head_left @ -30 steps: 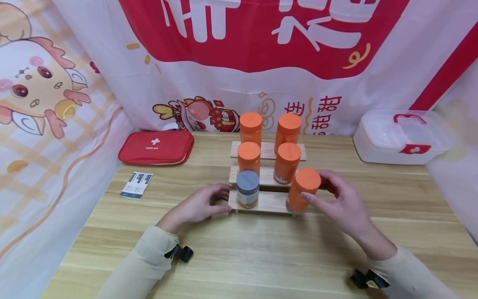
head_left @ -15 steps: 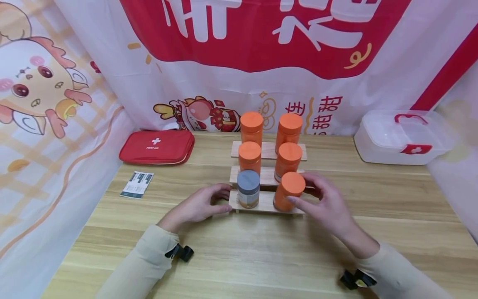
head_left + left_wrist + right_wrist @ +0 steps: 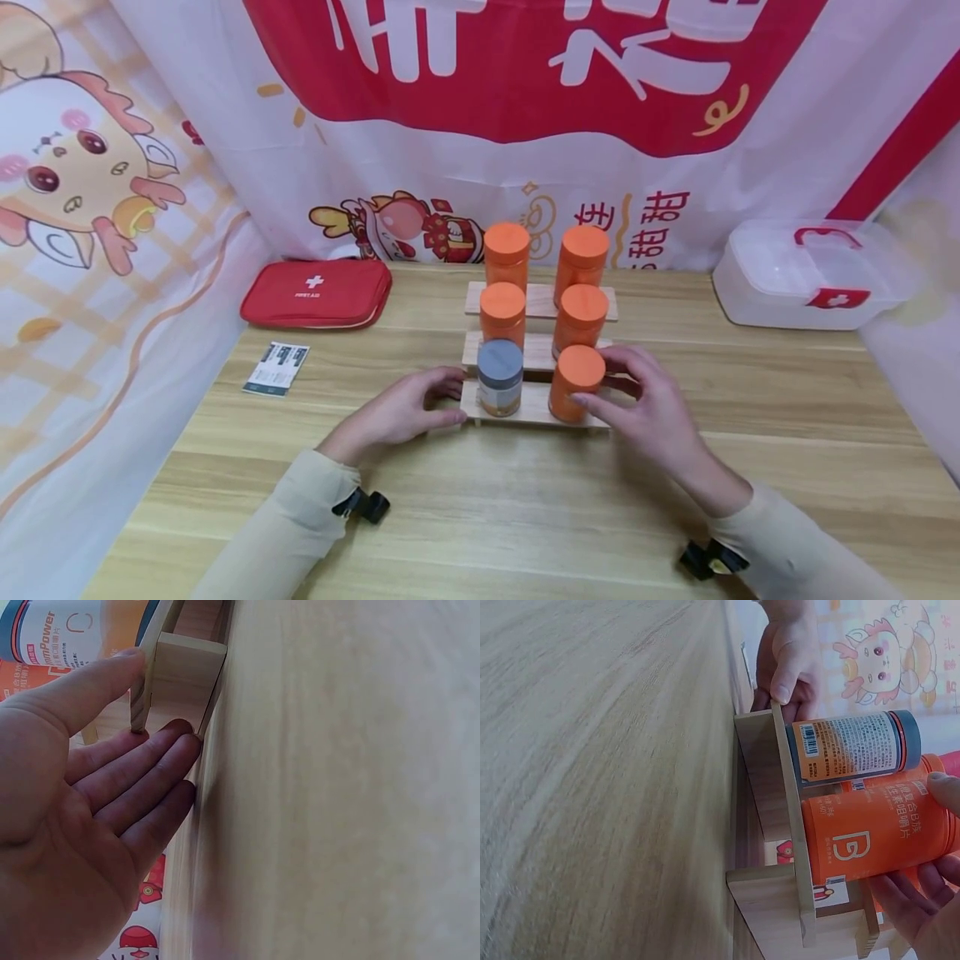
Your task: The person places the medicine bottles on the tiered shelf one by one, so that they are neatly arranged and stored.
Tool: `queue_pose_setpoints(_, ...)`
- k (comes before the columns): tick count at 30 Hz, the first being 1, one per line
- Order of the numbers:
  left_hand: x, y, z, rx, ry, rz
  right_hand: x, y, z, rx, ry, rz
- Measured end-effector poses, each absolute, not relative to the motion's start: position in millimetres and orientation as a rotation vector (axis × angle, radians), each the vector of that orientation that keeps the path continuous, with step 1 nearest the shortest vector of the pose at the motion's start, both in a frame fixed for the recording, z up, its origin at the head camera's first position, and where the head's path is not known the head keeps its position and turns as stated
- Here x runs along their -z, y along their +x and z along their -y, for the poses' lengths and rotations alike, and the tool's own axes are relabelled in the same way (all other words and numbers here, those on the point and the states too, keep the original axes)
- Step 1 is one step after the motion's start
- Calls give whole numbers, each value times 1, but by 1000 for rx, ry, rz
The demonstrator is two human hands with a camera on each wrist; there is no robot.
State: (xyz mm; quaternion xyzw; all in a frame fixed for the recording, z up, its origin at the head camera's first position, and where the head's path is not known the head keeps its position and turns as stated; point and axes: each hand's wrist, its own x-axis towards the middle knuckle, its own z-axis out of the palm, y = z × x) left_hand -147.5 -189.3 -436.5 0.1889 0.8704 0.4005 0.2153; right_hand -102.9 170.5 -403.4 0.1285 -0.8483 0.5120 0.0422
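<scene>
My right hand point(image 3: 663, 408) grips an orange supplement bottle point(image 3: 575, 390), thumb in front and fingers behind. This bottle stands upright at the right of the front step of a tiered wooden rack point(image 3: 536, 403); in the right wrist view its base meets the board. At the left of that step stands a grey-lidded bottle point(image 3: 499, 382). My left hand point(image 3: 408, 410) holds the step's left end, thumb point(image 3: 124, 667) on the board's edge and fingers point(image 3: 154, 787) at the wooden support below. Orange-lidded bottles point(image 3: 582, 310) stand in pairs on the middle and back steps.
A red first-aid pouch point(image 3: 315, 293) lies at the back left, with a printed card point(image 3: 276, 368) in front of it. At the back right stands a clear white plastic box point(image 3: 787, 287) with a red handle. Printed cloth point(image 3: 420, 150) hangs behind the table.
My right hand has brought the orange bottle leftward from the step's right end and set its base on the front step. My left hand has stayed at the rack's end.
</scene>
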Motion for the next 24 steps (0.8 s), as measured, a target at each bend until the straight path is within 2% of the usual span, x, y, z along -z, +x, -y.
queue_pose_setpoints(24, 437, -146, 189, -1106, 552, -2445, 408, -105, -173, -1572, 387, 2626)
